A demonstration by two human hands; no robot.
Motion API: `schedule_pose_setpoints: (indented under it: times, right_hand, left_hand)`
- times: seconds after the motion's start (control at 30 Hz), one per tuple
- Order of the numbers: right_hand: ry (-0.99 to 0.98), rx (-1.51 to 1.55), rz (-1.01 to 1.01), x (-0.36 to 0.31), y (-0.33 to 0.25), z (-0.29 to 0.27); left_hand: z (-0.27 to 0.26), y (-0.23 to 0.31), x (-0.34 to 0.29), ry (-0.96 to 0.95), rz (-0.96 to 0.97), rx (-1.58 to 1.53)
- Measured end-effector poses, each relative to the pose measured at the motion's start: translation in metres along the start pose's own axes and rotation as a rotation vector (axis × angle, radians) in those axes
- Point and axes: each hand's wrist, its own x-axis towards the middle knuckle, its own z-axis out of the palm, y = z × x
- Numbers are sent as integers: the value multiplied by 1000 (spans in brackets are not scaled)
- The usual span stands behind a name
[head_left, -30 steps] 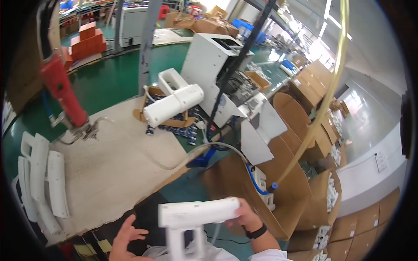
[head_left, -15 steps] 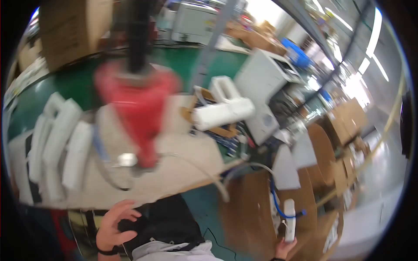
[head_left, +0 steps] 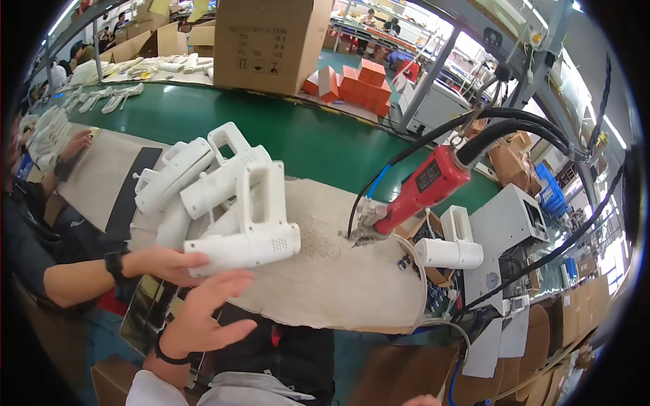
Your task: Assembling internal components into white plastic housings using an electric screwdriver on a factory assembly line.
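With left hand (head_left: 198, 321) angled up rightward, grip wide, just beside white plastic case (head_left: 240, 252) in co-worker's hand (head_left: 161, 264), right hand (head_left: 422, 401) mostly cropped at lower edge, grip indeterminable.

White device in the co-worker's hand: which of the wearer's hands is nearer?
Left. The left hand is just below the device in view; the right hand is farther right, at the lower edge.

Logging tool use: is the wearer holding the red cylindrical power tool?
No: the tool hangs untouched; the left hand is near a white plastic housing, the right hand at the lower edge.
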Motion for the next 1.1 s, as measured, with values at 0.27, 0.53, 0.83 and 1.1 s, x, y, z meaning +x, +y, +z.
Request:
schedule_pose_setpoints:
  times: [0.27, 0.53, 0.83, 1.1]
  right_hand:
    - [596, -836, -554, 226, -19, 63]
    - [705, -534, -581, 350, -38, 36]
    - [790, -450, -650, 280, -44, 35]
    - [837, -487, -611, 228, -64, 22]
  left_hand:
    - [17, 23, 17, -69, 150, 640]
    - [51, -44, 20, -114, 24, 1080]
    - [124, -25, 28, -239, -97, 837]
    - [110, -17, 68, -793, 497, 795]
